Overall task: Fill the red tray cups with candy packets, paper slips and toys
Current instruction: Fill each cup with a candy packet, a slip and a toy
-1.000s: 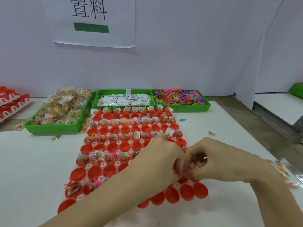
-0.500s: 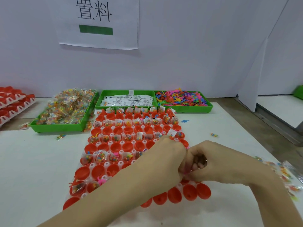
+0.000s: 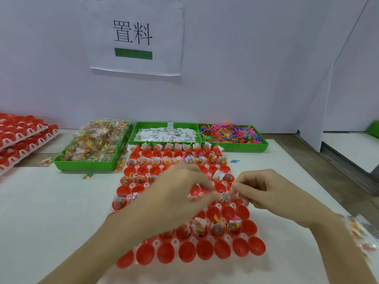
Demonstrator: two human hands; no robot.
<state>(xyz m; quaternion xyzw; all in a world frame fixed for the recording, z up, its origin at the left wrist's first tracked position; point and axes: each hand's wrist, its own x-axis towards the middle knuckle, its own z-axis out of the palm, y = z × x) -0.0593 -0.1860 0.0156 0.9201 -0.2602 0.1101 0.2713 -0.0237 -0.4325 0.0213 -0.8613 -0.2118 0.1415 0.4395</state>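
Over red tray (image 3: 205,251), both hands (image 3: 180,193) pinching; blurred.

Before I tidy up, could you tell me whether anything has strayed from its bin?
Yes: loose candy packets lie on the table in front of the left green bin, and a blue toy lies right of the red tray.

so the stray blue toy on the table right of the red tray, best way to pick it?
Probably a fingertip pinch from straight above. The blue toy lies flat and alone on the white table, right of the red tray and in front of the toy bin. Close across its narrow middle; the limbs look thin. Finer shape is too small to tell.
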